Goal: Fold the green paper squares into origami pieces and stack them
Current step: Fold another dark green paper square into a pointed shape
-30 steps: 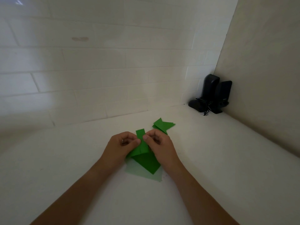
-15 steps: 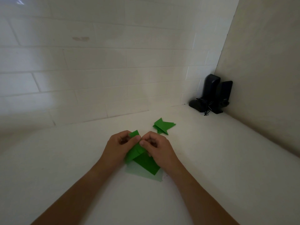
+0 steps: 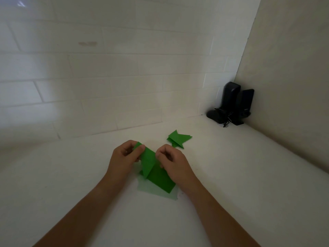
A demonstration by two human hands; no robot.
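Looks like they're mid-fold: left hand (image 3: 124, 160) is pinching the sheet's (image 3: 151, 168) top corner, right hand (image 3: 171, 162) is gripping its other edge just beside, so next they're probably creasing it flat, then stacking it on the pile (image 3: 179, 139) beyond the right hand.

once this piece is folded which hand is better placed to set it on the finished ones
Right, probably. The right hand lies nearer the folded stack, just beyond it; the left hand would have to cross over.
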